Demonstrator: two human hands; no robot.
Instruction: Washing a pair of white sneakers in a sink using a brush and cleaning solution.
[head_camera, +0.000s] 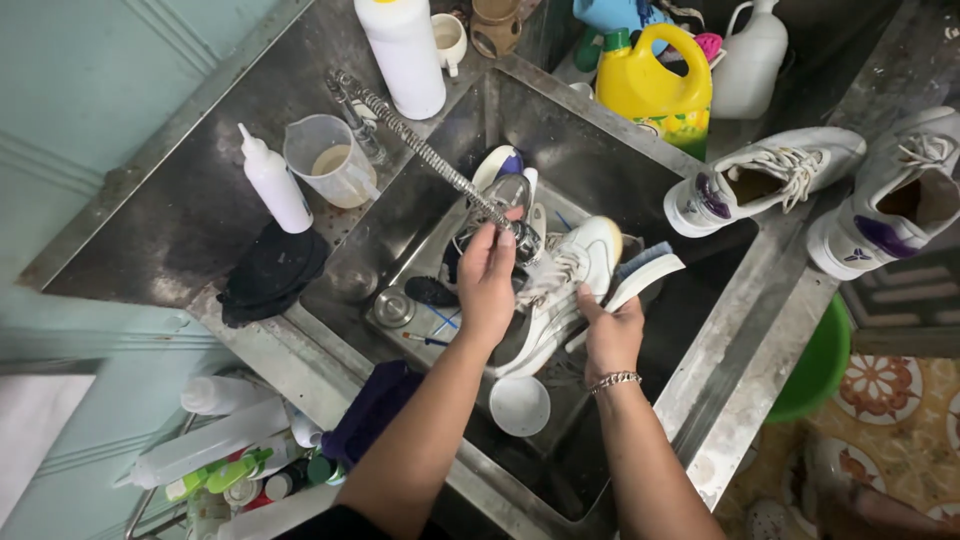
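Observation:
My left hand (487, 283) grips the sprayer head of a flexible metal faucet hose (420, 150) over a steel sink (700, 350). Water runs from it onto a white sneaker (580, 262) held inside the sink. My right hand (612, 335), with a metal bracelet on the wrist, holds a long white-backed brush (640, 280) against the sneaker's side. Another shoe part with a dark blue patch (500, 165) lies behind the sprayer in the basin.
Two white sneakers (760, 175) (895, 195) rest on the sink's right edge. A yellow jug (655, 85), white bottles (405, 55) (272, 180), a measuring cup (330, 160), a black cloth (272, 272) and a small white bowl (519, 405) surround the basin. A green tub (820, 365) stands lower right.

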